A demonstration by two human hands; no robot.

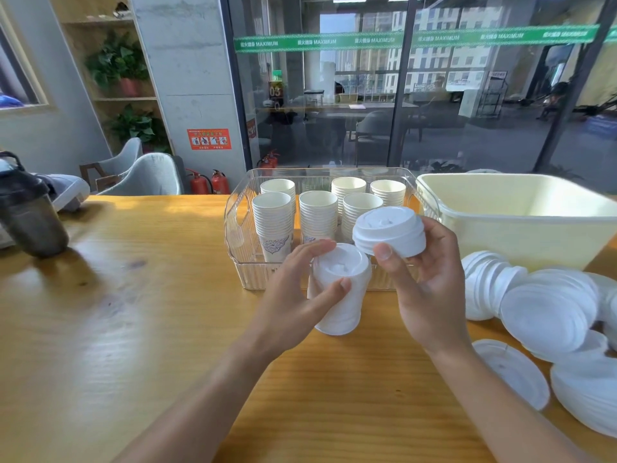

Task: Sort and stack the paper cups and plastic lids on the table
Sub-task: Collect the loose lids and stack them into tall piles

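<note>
White plastic lids fill both hands, the left hand [297, 289] gripping a tall stack [339, 292] mid-frame, the right hand [430, 279] pinching a short stack [389, 232] that could slip and scatter if tipped.

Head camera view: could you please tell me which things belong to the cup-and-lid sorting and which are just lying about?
Job:
left hand gripping lid stack
right hand holding small lid stack
loose lids
cup stacks in clear bin
cream tub

Lying about:
dark shaker bottle
fire extinguishers

A green band [414, 38] across the glass wall [467, 128] repeats "MAXIMUM" beside Chinese characters. Behind the glass, a dark sign [275, 91] shows "03". The orange notice [209, 139] on the pillar is unreadable.
</note>
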